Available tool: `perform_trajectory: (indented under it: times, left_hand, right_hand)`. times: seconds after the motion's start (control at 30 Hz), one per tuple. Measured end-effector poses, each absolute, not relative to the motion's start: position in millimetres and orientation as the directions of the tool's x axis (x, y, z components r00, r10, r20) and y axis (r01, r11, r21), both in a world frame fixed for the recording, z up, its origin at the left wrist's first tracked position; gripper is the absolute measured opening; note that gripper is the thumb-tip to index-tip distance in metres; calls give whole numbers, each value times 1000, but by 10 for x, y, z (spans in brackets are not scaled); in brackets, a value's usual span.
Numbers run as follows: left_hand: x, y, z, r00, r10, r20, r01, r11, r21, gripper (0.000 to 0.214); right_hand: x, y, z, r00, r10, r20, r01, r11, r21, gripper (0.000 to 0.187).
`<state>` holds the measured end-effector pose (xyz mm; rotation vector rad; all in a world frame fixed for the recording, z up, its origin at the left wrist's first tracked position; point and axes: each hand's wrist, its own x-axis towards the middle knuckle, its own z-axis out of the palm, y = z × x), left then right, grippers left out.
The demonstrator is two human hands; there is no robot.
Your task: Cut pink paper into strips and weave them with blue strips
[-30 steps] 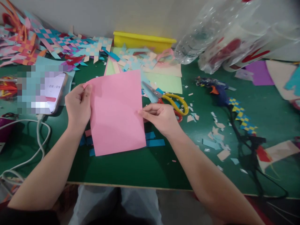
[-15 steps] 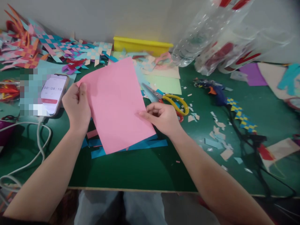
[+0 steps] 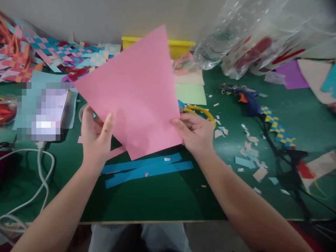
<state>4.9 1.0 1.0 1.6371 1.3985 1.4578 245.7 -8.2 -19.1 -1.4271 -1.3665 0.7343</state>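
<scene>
A plain pink paper sheet [image 3: 136, 94] is lifted and tilted above the desk. My right hand [image 3: 198, 133] pinches its lower right edge, thumb in front and fingers behind. At the lower left edge is my left hand [image 3: 96, 140], its thumb over the paper and apart from its bent fingers; part of the fingers is hidden. Below the sheet lie blue paper strips [image 3: 149, 172] and a pink strip [image 3: 117, 153]. Scissors with yellow handles [image 3: 201, 112] lie just behind my right hand, their blades mostly covered.
A phone [image 3: 51, 115] on a white cable [image 3: 43, 168] lies left. Woven paper pieces [image 3: 60, 52] pile up at the back left, before a yellow tray [image 3: 181, 47]. Paper scraps [image 3: 249, 154] litter the right side. Plastic-wrapped cups [image 3: 273, 52] stand at the back right.
The pink sheet has risen and turned, its top corner now higher. My left hand has left the sheet's upper left corner and moved down its edge. My right hand keeps its pinch.
</scene>
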Motion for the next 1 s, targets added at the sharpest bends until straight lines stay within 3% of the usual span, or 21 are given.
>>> perform_trajectory:
  times: [0.1, 0.23, 0.37, 0.47, 0.8, 1.0]
  left_hand:
    - [65, 14, 20, -72, 965, 251, 280, -222, 934, 31]
    - [22, 13, 24, 3, 997, 77, 458, -69, 886, 31]
    - [-14, 6, 15, -54, 983, 175, 663, -96, 742, 38]
    - [0, -4, 13, -75, 960, 270, 720, -136, 680, 39]
    - [1, -61, 47, -103, 927, 360, 718, -181, 672, 40]
    - [-26, -68, 59, -63, 942, 329, 678, -201, 707, 30]
  right_hand:
    - [2463, -100, -202, 219, 954, 204, 374, 111, -921, 29]
    - [2437, -136, -158, 216, 955, 204, 408, 101, -907, 30]
    - [2388, -176, -88, 171, 969, 179, 460, 82, -884, 36]
    - [2357, -195, -59, 154, 965, 210, 483, 112, -868, 40]
    - [2367, -213, -60, 42, 980, 197, 414, 162, -896, 47]
    - [2340, -220, -9, 25, 953, 303, 428, 264, -865, 49]
